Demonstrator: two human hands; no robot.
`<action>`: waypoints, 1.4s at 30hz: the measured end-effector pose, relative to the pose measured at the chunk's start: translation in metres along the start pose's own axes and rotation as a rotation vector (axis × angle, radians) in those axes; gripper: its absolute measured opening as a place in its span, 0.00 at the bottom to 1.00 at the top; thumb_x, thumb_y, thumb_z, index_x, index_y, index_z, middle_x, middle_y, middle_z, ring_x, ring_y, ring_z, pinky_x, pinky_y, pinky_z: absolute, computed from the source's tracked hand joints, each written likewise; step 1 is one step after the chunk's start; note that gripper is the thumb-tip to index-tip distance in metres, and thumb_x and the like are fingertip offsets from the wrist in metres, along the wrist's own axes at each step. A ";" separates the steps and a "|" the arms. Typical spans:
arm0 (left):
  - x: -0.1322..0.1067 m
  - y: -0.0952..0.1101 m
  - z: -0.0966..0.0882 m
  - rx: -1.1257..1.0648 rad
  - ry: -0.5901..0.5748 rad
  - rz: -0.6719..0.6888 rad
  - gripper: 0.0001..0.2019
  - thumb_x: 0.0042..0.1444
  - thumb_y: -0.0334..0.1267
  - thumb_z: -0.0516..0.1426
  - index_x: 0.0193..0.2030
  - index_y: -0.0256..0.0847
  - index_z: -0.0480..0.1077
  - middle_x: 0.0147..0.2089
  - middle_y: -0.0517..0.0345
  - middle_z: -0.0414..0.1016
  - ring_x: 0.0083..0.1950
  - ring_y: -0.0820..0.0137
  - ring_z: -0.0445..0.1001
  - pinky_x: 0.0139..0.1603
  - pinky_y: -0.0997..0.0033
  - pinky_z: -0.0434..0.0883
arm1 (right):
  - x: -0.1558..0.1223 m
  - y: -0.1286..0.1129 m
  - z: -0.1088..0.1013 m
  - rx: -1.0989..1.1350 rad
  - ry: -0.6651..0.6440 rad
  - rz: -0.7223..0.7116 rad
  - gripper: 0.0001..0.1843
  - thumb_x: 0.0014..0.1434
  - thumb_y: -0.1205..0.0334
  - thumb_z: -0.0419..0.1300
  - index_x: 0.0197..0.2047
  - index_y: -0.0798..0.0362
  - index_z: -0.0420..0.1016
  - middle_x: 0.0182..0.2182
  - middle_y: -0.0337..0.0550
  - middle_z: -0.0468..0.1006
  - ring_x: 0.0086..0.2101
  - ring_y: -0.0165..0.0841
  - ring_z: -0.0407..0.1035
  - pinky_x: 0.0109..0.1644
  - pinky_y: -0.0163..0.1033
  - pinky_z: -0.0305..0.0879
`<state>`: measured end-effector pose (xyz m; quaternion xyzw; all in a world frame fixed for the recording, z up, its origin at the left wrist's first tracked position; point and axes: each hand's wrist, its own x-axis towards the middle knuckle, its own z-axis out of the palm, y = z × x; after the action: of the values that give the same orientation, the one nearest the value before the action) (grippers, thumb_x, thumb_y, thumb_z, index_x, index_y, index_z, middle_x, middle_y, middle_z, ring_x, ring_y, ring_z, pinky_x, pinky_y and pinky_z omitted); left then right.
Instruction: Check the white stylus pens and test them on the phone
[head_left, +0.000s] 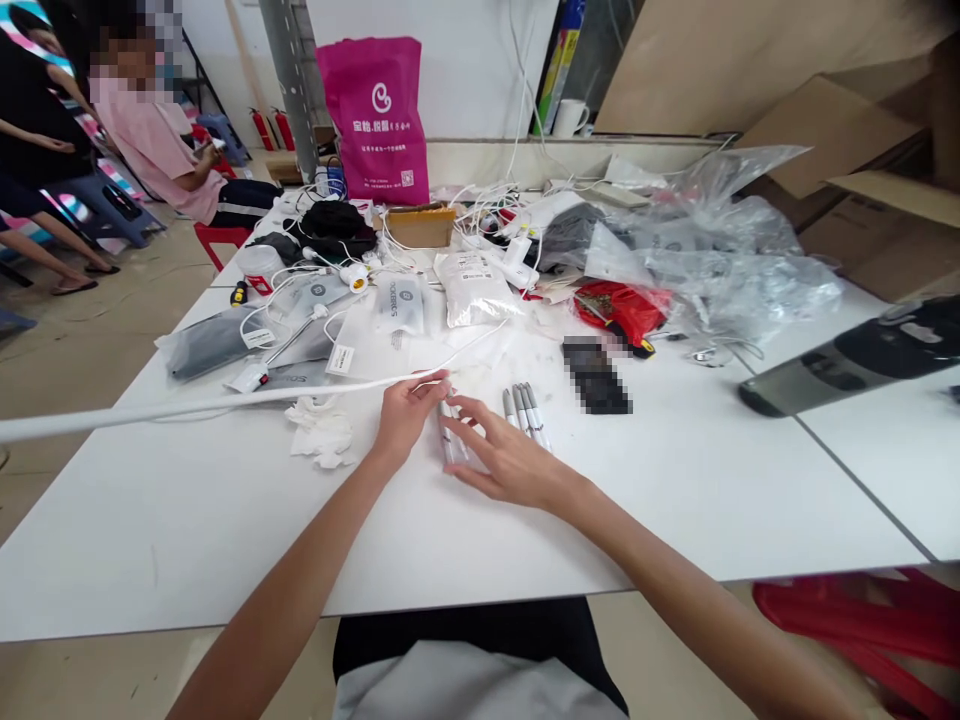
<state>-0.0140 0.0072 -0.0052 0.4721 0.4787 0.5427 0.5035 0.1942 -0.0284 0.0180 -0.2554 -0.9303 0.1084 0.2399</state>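
My left hand (405,418) pinches a long white cable (225,400), which runs off over the table's left side. My right hand (510,460) lies flat with its fingers spread, its fingertips at a small bundle of white marker pens (452,432). A second group of white pens with grey caps (527,415) lies just beyond that hand. Both groups rest on a white table (225,520). A crumpled tissue (322,432) lies left of my left hand. Sealed white pouches (472,290) and tangled white cables lie farther back.
A dark phone (596,375) with a blurred surface and a red bag (619,312) lie ahead, beside clear plastic bags (739,270). A dark cylindrical device (847,355) intrudes at right. A pink tote (375,120) stands behind. A person in a pink shirt (154,140) sits far left.
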 end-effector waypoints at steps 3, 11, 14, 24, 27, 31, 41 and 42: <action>0.000 -0.008 0.001 0.097 -0.047 0.080 0.17 0.61 0.48 0.69 0.51 0.39 0.82 0.45 0.49 0.85 0.46 0.62 0.84 0.50 0.61 0.79 | -0.017 -0.002 0.006 -0.125 0.048 0.080 0.32 0.76 0.44 0.57 0.74 0.51 0.60 0.69 0.64 0.67 0.62 0.52 0.70 0.61 0.59 0.74; -0.001 -0.022 0.005 0.589 -0.106 0.470 0.08 0.70 0.39 0.60 0.50 0.43 0.80 0.50 0.51 0.80 0.49 0.63 0.78 0.57 0.58 0.74 | -0.047 0.029 0.021 -0.502 0.224 0.539 0.16 0.70 0.46 0.63 0.41 0.51 0.74 0.45 0.59 0.74 0.45 0.51 0.65 0.49 0.59 0.70; -0.001 -0.026 0.007 0.783 -0.105 0.466 0.07 0.70 0.36 0.59 0.49 0.44 0.78 0.50 0.50 0.81 0.57 0.56 0.74 0.64 0.50 0.67 | -0.048 0.030 0.028 -0.503 0.222 0.565 0.13 0.71 0.51 0.61 0.37 0.50 0.72 0.43 0.57 0.74 0.45 0.50 0.63 0.49 0.58 0.69; -0.001 -0.025 0.006 0.798 -0.147 0.420 0.18 0.65 0.25 0.54 0.58 0.42 0.72 0.58 0.47 0.75 0.64 0.54 0.71 0.68 0.49 0.68 | -0.011 0.054 0.001 -0.236 0.227 0.453 0.13 0.80 0.53 0.47 0.49 0.51 0.66 0.40 0.52 0.79 0.38 0.44 0.70 0.46 0.49 0.65; -0.002 -0.022 0.004 0.756 -0.141 0.411 0.19 0.64 0.24 0.53 0.58 0.43 0.72 0.55 0.48 0.76 0.63 0.55 0.72 0.66 0.52 0.71 | 0.002 0.071 -0.002 -0.119 0.238 0.356 0.12 0.81 0.53 0.46 0.50 0.50 0.65 0.41 0.51 0.79 0.37 0.44 0.70 0.45 0.48 0.66; -0.005 -0.018 0.005 0.764 -0.161 0.388 0.21 0.64 0.24 0.54 0.60 0.45 0.71 0.52 0.50 0.77 0.57 0.56 0.74 0.59 0.54 0.74 | -0.001 0.076 0.001 0.016 0.284 0.297 0.10 0.81 0.54 0.47 0.54 0.48 0.65 0.42 0.51 0.77 0.39 0.43 0.70 0.44 0.46 0.68; -0.015 -0.015 0.010 0.702 -0.072 0.284 0.20 0.69 0.33 0.59 0.66 0.46 0.68 0.62 0.49 0.78 0.65 0.57 0.74 0.65 0.54 0.72 | -0.012 0.075 0.003 -0.103 0.095 0.236 0.12 0.80 0.60 0.48 0.55 0.51 0.72 0.43 0.51 0.78 0.41 0.43 0.68 0.45 0.48 0.64; -0.016 -0.015 0.010 0.699 -0.061 0.299 0.21 0.68 0.34 0.60 0.67 0.46 0.67 0.63 0.48 0.78 0.66 0.56 0.73 0.66 0.53 0.71 | -0.011 0.075 0.003 -0.113 0.086 0.234 0.12 0.80 0.60 0.48 0.55 0.51 0.72 0.43 0.51 0.78 0.40 0.43 0.68 0.44 0.48 0.63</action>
<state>-0.0014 -0.0081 -0.0193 0.6960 0.5453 0.3999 0.2415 0.2330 0.0292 -0.0130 -0.3798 -0.8876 0.0720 0.2505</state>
